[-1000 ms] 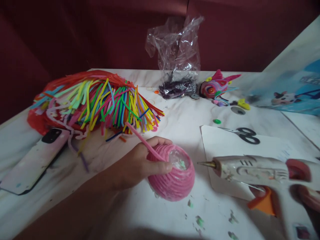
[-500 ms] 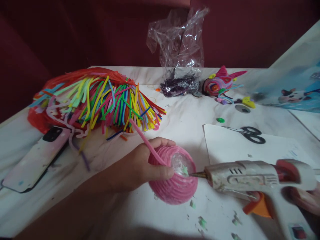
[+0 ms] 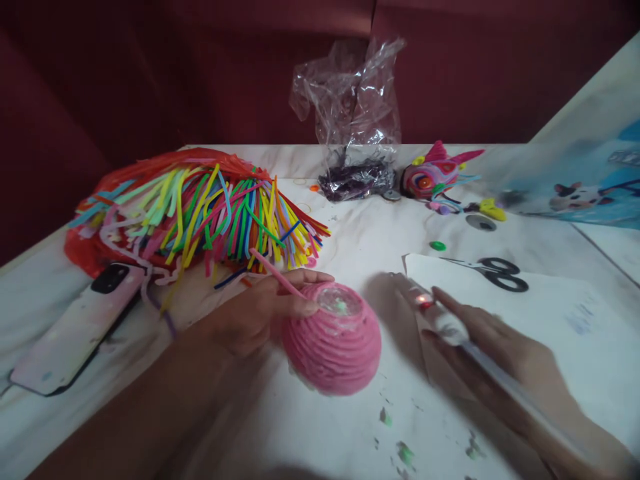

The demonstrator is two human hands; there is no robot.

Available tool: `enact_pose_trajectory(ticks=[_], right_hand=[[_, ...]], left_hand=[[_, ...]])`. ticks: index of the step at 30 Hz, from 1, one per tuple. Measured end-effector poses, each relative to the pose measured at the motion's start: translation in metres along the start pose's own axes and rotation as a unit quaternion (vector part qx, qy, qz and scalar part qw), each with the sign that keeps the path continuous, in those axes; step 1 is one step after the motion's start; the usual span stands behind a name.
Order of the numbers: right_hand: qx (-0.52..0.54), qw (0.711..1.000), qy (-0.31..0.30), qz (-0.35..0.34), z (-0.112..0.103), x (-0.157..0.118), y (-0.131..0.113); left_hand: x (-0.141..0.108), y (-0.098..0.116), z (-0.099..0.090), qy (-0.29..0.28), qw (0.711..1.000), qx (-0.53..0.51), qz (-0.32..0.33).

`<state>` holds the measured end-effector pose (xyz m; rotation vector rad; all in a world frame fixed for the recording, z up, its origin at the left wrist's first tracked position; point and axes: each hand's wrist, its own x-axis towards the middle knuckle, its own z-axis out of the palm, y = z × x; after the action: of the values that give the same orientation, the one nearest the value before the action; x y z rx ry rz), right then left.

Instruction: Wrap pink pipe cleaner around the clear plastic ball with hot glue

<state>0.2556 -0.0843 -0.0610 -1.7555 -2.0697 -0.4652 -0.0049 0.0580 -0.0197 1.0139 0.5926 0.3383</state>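
Observation:
A round form wrapped in pink fuzzy strands [image 3: 333, 350] has a clear, shiny patch with a green spot on top. My left hand [image 3: 265, 310] grips its upper left side, thumb on the wrapped edge. One loose pink strand [image 3: 275, 272] rises from there toward the upper left. To the right of the form, my right hand [image 3: 505, 367] is closed round the glue gun [image 3: 450, 327], which is blurred and has a small red light. The gun does not touch the form.
Colourful pipe cleaners [image 3: 235, 213] in red plastic and a phone [image 3: 75, 327] lie left. Behind are a clear bag [image 3: 357, 173] and a pink decorated piece [image 3: 433, 177]. Scissors [image 3: 500, 272] rest on white paper [image 3: 565, 307] at right, near a green button [image 3: 437, 246].
The glue gun's nozzle has left the top of the pink form, and the gun has turned in my right hand. My left hand and the form have shifted slightly left, with the form tilted differently.

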Motion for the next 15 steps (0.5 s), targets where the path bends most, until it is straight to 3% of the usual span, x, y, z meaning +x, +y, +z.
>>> enact_pose_trajectory(ticks=[5, 9, 13, 15], right_hand=[[-0.003, 0.997, -0.035, -0.076, 0.007, 0.016, -0.024], [0.017, 0.992, -0.075, -0.104, -0.003, 0.023, -0.030], [0.200, 0.977, -0.006, -0.078, -0.032, 0.031, -0.037], [0.237, 0.967, 0.001, -0.090, -0.043, 0.035, -0.045]], left_hand=[[-0.001, 0.004, -0.004, -0.062, 0.997, -0.041, 0.013], [-0.005, 0.007, -0.002, -0.062, 0.997, -0.053, 0.010], [-0.005, 0.005, 0.000, -0.081, 0.995, -0.051, 0.008], [-0.004, 0.002, 0.001, -0.100, 0.994, -0.037, 0.015]])
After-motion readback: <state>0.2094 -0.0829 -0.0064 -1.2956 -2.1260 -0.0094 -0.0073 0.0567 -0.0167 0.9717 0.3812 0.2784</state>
